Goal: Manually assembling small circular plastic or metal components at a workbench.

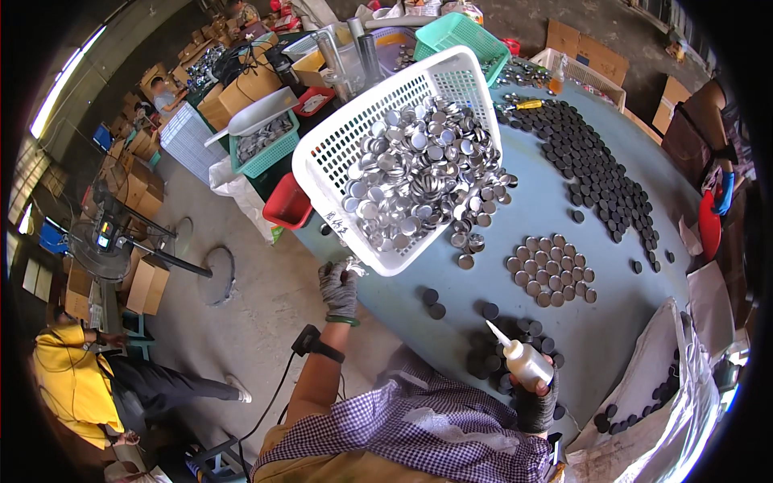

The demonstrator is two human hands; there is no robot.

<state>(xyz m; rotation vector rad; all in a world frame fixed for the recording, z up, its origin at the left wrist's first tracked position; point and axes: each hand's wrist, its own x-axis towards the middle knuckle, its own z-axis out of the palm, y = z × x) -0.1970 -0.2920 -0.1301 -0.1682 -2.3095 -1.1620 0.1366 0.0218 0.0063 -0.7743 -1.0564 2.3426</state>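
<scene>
My left hand [339, 288], in a grey glove, grips the near corner of a white plastic basket [346, 153] and tips it over the blue table [555, 241]. Shiny round metal caps [419, 169] fill the basket and spill from its lowered side onto the table. My right hand [535, 401], in a dark glove, holds a white squeeze bottle [523, 358] with a pointed nozzle, upright near the table's front edge. Dark round discs [491, 354] lie just under that bottle.
A neat cluster of metal caps [551, 270] sits mid-table. Many dark discs [600, 173] cover the far right. A teal basket [459, 36], a red bin [287, 205] and cardboard boxes surround the table. A person in yellow [76, 382] sits lower left.
</scene>
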